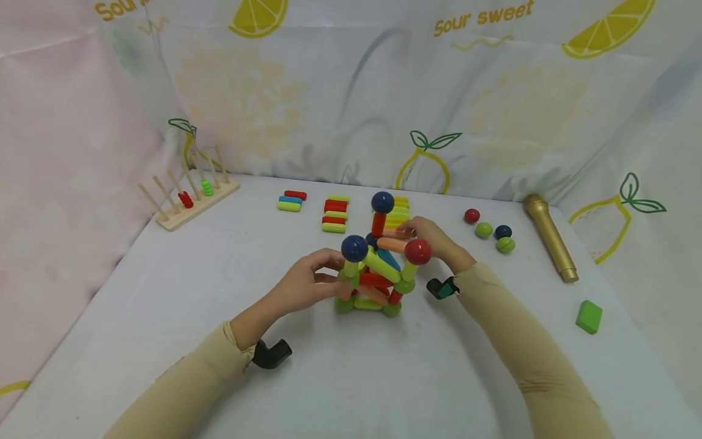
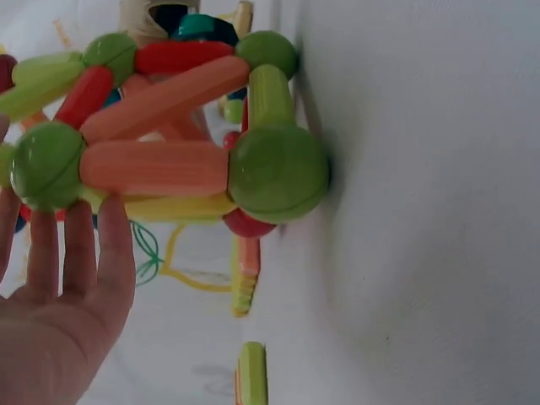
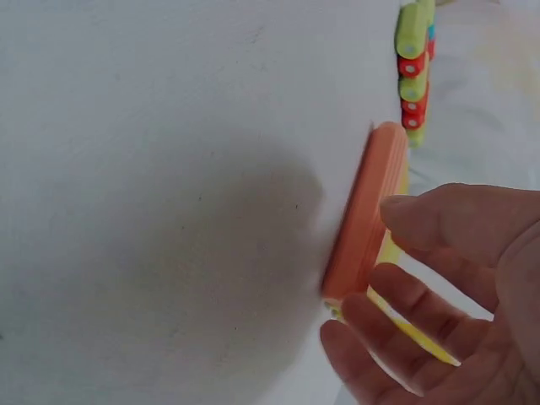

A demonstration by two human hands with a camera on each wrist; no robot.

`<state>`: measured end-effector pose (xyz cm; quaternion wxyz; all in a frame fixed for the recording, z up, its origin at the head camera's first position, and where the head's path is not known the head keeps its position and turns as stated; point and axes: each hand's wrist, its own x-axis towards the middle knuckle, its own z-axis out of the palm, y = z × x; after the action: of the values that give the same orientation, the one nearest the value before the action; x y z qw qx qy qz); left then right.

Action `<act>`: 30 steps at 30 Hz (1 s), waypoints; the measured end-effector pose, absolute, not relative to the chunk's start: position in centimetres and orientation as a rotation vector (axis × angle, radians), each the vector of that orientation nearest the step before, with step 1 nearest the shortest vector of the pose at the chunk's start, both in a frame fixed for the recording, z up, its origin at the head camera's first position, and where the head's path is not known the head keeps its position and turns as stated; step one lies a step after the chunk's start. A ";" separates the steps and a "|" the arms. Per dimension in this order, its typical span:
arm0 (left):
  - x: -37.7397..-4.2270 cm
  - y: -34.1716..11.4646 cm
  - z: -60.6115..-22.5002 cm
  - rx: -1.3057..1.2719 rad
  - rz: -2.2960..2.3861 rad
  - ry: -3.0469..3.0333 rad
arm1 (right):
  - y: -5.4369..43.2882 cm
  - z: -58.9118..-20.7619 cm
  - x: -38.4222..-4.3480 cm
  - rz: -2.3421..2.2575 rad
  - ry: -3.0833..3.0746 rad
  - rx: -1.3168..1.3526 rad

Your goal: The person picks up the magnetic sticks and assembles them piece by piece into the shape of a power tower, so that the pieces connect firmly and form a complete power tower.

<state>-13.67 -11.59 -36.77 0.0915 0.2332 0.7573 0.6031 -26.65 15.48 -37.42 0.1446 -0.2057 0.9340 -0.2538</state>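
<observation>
A toy structure of coloured rods and balls point(image 1: 378, 280) stands on the table in the head view, with blue and red balls on top. At its left side my left hand point(image 1: 307, 280) holds a green ball point(image 2: 49, 166) between thumb and fingers. In the left wrist view, those fingertips sit right under the green ball and an orange rod point(image 2: 156, 167). Behind the structure, my right hand point(image 1: 430, 236) reaches to a loose orange rod point(image 3: 367, 211). The thumb overlaps this rod in the right wrist view, its fingers spread and loosely bent near the rod's lower end.
Short rods point(image 1: 334, 214) lie in rows at the back, yellow ones point(image 1: 400, 210) beyond the structure. Several loose balls point(image 1: 484, 230), a gold microphone point(image 1: 551, 238) and a green block point(image 1: 589, 317) lie to the right. A wooden peg rack point(image 1: 197, 204) stands back left.
</observation>
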 end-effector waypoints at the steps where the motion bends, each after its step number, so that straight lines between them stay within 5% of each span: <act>1: -14.1 -11.8 -36.8 0.726 1.795 2.203 | 15.3 -37.4 -26.8 -0.701 2.691 -0.565; 13: -23.1 -10.7 -37.4 0.986 1.299 1.986 | 15.0 -37.2 -27.5 -0.597 2.725 -0.386; 30: -22.8 -10.6 -38.5 0.770 1.346 2.138 | 20.0 -35.4 -24.2 -0.773 2.783 -0.471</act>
<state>-22.81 -10.60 -38.49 0.2476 0.2823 0.7844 0.4937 -24.16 20.01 -35.43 0.1073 -0.1600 0.9455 -0.2625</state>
